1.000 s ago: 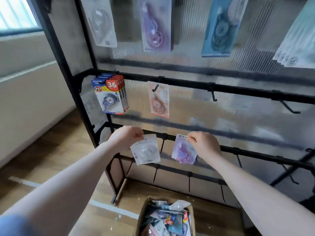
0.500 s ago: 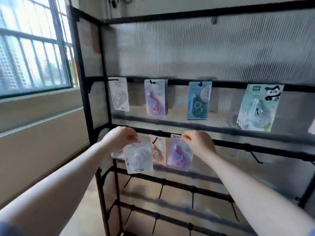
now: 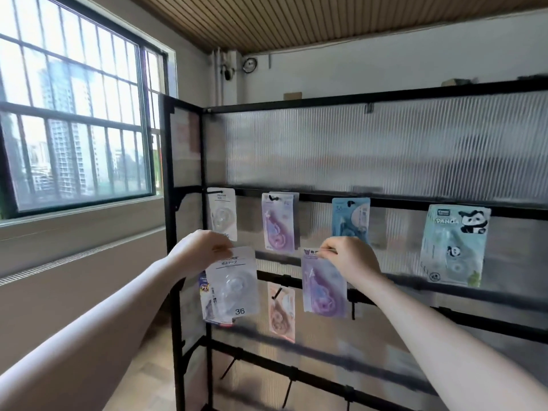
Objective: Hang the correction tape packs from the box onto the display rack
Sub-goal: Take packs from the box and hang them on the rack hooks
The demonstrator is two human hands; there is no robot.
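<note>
At frame centre, the left hand (image 3: 198,253) pinches a white clear-blister correction tape pack (image 3: 232,284). The right hand (image 3: 350,256) pinches a purple correction tape pack (image 3: 323,287) before the black metal display rack (image 3: 385,203).

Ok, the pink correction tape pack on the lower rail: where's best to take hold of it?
Pinch the pink pack by its flat lower card edge, coming from the front: its top hangs on a hook, and the bulging blister mid-card gives a poor grip.

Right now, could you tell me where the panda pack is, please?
In the head view the panda pack hangs at the right end of the rack's upper row, right of the blue pack, clear of both hands.
</note>
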